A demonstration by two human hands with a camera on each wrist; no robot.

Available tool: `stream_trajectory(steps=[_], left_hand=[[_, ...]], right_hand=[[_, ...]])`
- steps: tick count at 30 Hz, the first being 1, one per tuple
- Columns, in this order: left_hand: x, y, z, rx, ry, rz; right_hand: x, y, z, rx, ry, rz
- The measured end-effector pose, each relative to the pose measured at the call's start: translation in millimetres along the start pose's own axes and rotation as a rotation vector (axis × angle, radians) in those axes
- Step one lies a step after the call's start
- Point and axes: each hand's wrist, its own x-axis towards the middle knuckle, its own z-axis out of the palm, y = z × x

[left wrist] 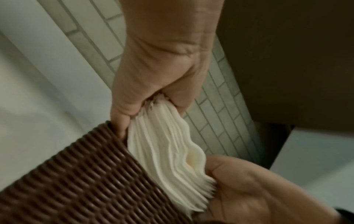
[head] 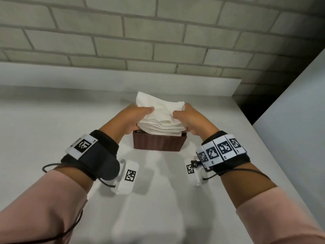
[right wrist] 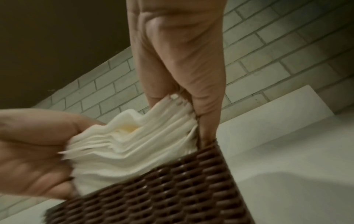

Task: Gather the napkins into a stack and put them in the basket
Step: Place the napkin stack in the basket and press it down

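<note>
A thick stack of white napkins (head: 161,116) sits in the mouth of a brown woven basket (head: 159,143) on the white counter, and most of the stack stands above the rim. My left hand (head: 141,118) grips the stack's left side, thumb on top and fingers underneath. My right hand (head: 183,121) grips the right side the same way. In the left wrist view the left hand (left wrist: 159,72) pinches the napkin edges (left wrist: 168,148) beside the basket wall (left wrist: 76,181). In the right wrist view the right hand (right wrist: 184,63) clamps the stack (right wrist: 138,144) at the basket corner (right wrist: 172,189). The basket's inside is hidden.
The white counter (head: 52,120) ends at a raised white ledge (head: 105,76) below a grey brick wall (head: 158,32). A white panel (head: 299,120) stands on the right, with a dark gap (head: 249,106) behind the counter's right edge.
</note>
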Motion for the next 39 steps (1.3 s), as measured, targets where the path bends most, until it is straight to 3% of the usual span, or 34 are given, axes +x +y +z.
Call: stream_trajectory(steps=[4,9,15,17,20,22,25,27,29,31,32,36,39], left_hand=[[-3,-12,4,0.173,0.158,0.068],[-11,-14,15,0.643,0.218,0.162],[-9,-9,25,0.566,0.188,0.022],[-5,-8,23,0.626,0.196,0.043],[-2,-18,19,0.761,0.311,0.114],[-1,-28,16,0.786,0.404,0.232],[-3,-39,13,0.764,0.455,0.453],[-6,-41,9,0.751,0.474,0.584],[-5,-44,8,0.871,0.484,0.729],[-5,-47,7,1.108,0.480,0.848],[-7,-48,7,1.239,0.424,0.825],[-16,-54,7,1.552,0.078,0.385],[-13,-55,4,1.563,0.000,0.353]], right_hand=[[-3,-4,1,-0.180,0.006,-0.021],[-11,6,22,-0.401,0.121,-0.128],[-8,11,29,-0.554,0.207,-0.197],[-10,14,34,-0.677,0.258,-0.253],[-8,18,35,-0.903,0.322,-0.292],[-5,22,29,-1.028,0.357,-0.308],[1,31,20,-0.983,0.352,-0.341],[0,34,19,-0.945,0.392,-0.469],[-3,35,21,-0.891,0.404,-0.656],[-6,35,24,-0.911,0.333,-0.715],[-6,35,26,-0.948,0.271,-0.674],[-7,39,32,-1.014,-0.028,-0.359],[-8,41,30,-1.056,-0.115,-0.331]])
